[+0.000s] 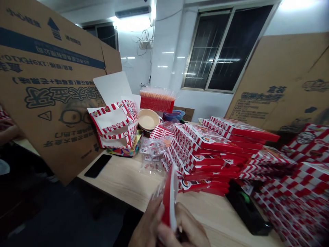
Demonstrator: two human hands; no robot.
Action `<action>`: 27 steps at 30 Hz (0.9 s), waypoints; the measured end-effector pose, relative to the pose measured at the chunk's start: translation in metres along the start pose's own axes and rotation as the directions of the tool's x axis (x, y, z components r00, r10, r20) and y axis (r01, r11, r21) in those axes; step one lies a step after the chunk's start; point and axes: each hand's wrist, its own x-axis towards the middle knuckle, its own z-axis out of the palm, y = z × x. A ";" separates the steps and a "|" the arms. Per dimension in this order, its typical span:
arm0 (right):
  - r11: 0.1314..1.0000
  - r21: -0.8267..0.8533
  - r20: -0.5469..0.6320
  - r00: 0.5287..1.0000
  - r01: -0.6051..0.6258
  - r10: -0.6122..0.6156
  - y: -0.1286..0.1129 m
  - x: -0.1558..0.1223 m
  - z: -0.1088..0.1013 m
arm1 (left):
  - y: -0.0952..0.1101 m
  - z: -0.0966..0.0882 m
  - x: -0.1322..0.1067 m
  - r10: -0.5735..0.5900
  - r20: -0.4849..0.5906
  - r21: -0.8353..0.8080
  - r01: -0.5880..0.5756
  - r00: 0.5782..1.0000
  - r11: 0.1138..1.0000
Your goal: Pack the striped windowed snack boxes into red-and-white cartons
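Observation:
A thin red-and-white box, seen edge-on and slightly blurred, is upright between my two hands at the table's front edge. My left hand grips it from the left, its fingers bent against the side. On the other side, my right hand closes round the lower part. What lies on the box's faces is hidden by this angle. Just behind it rise stacks of flat red-and-white boxes. Clear plastic packets lie to the left of those stacks.
A black phone lies near the table's left edge. Right of the stacks sits a black tape dispenser. An open striped carton, a beige bowl and a blue basin stand behind. Large cardboard sheets flank the table.

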 end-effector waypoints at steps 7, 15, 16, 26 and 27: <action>0.980 -0.176 -0.450 0.893 -0.093 0.004 0.039 0.024 -0.016 | -0.011 -0.019 0.053 -0.372 -0.215 -0.396 0.268 0.903 0.879; 0.996 -0.021 -0.543 0.838 -0.088 0.063 0.095 0.023 -0.016 | -0.078 0.059 0.080 -0.110 -0.403 -0.305 -0.020 0.908 0.952; 0.998 -0.016 -0.566 0.823 -0.068 0.047 0.100 0.022 -0.016 | -0.084 0.067 0.081 -0.121 -0.395 -0.329 -0.017 0.911 0.944; 0.940 -0.335 -0.383 0.921 -0.063 -0.075 0.131 0.008 -0.044 | -0.073 0.055 0.093 -0.096 -0.097 -0.294 0.063 0.991 0.954; 0.951 -0.299 -0.342 0.939 -0.081 -0.028 0.127 0.010 -0.047 | -0.066 0.050 0.097 -0.141 -0.054 -0.339 0.115 0.988 0.934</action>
